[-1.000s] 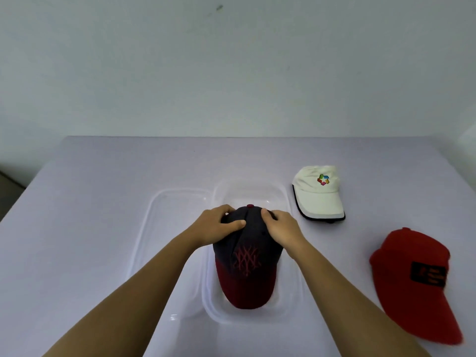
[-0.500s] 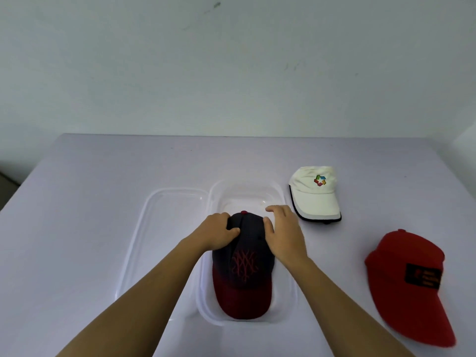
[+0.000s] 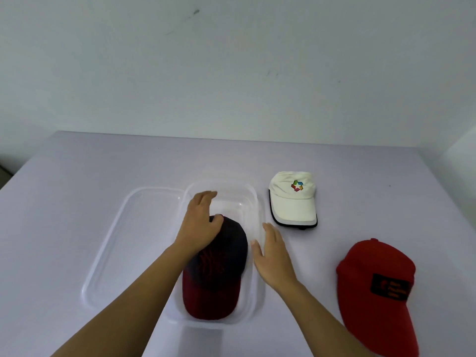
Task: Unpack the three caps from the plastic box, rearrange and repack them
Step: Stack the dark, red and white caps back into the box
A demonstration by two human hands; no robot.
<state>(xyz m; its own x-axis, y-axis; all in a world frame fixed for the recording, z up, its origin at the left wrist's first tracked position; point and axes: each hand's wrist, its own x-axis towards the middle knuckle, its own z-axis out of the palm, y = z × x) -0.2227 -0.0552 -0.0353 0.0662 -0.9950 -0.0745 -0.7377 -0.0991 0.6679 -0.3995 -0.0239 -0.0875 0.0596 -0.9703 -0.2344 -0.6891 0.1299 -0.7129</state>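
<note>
While reaching forward over the pale lilac table (image 3: 77, 176), holding the left hand (image 3: 199, 225) palm-down over the crown of the navy fabric cap with the dark-red brim (image 3: 219, 274), stretching relaxed fingers toward the far wall of the clear rectangular plastic box (image 3: 257, 300) and gripping nothing. Keeping the right hand (image 3: 273, 256) flat and open just beside that cap, pointing straight fingers along the box's right rim and spreading the thumb toward the crown; touching the rim or not, impossible to tell.

Counting three caps: the navy one lying inside the box, brim toward the person; a white fabric cap with a multicoloured logo (image 3: 292, 199) sitting on the table just right of the box's far end; a bright red fabric cap with a black patch (image 3: 378, 287) lying nearer the table's right edge, well apart from the box. Counting one box and one clear plastic lid (image 3: 123, 240), lying flat against the box's left side.
</note>
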